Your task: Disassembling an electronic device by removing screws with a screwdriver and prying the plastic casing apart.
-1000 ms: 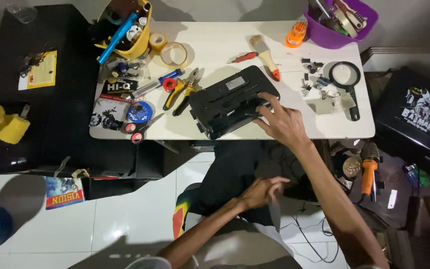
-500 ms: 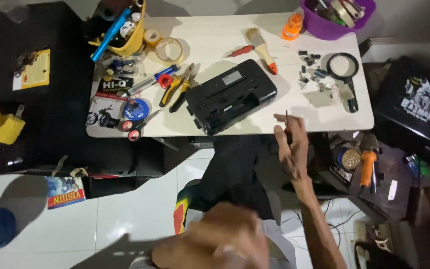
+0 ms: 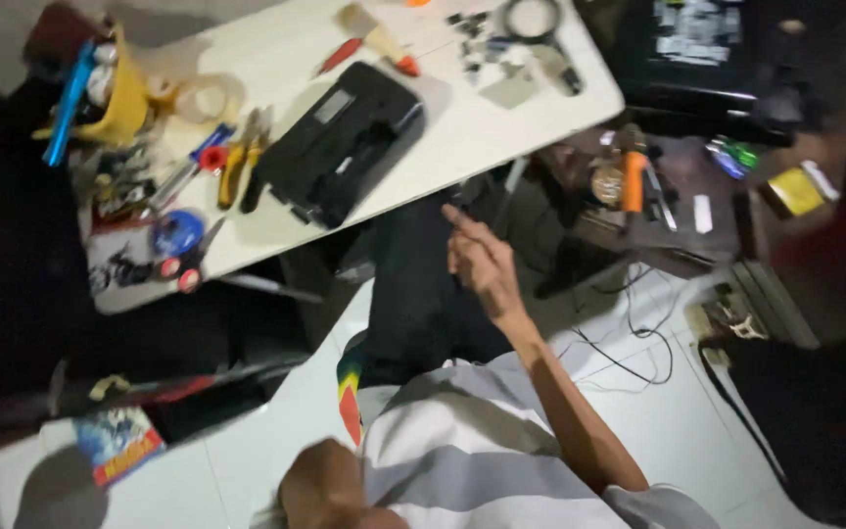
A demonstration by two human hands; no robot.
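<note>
My right hand hangs in the air below the white table's front edge, above my dark trouser leg. Its index finger points up towards the table, and I see nothing in it. A black box-shaped device lies on the table up and to the left of that hand, untouched. My left hand is a blurred shape at the bottom edge, close to my striped shirt; its fingers cannot be made out.
Left of the device lie yellow-handled pliers, a tape roll, a yellow tool holder and a blue round thing. A brush and small parts sit further back. Cables and an orange tool are on the right.
My right hand left the black device and dropped below the table edge. My left hand came in towards my chest. The view swung and tilted, so the table now sits at the upper left.
</note>
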